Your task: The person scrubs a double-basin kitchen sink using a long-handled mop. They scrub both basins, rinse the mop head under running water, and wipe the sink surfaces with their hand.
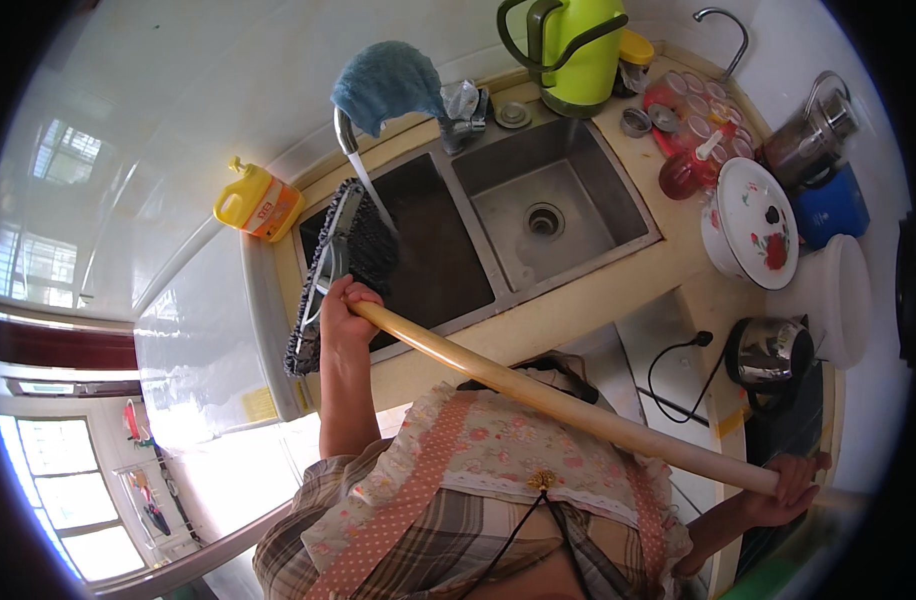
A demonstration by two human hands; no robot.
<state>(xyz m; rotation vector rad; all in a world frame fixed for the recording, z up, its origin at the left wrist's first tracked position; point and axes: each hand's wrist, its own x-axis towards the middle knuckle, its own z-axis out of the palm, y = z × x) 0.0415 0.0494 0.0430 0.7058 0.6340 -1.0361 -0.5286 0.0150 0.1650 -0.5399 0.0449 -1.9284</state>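
Observation:
My left hand [347,313] grips a wooden mop handle [503,379] close to the mop head. Far along the same handle, at the lower right, my right hand [788,487] is closed around it. The flat mop head [334,247], with a dark shaggy pad, is tilted on edge over the left basin [435,247] of a double steel sink. From the faucet spout [345,131] a stream of water [374,193] runs down beside the pad into that basin. A blue cloth [387,82] drapes over the faucet. The left basin's floor looks dark.
A yellow jug [259,201] stands left of the sink. Right basin [552,202], green pitcher [578,56], red bottle [687,174], lidded enamel pot [754,225], white bucket [833,300] and electric kettle [769,352] with its cord [653,382] crowd the back and right.

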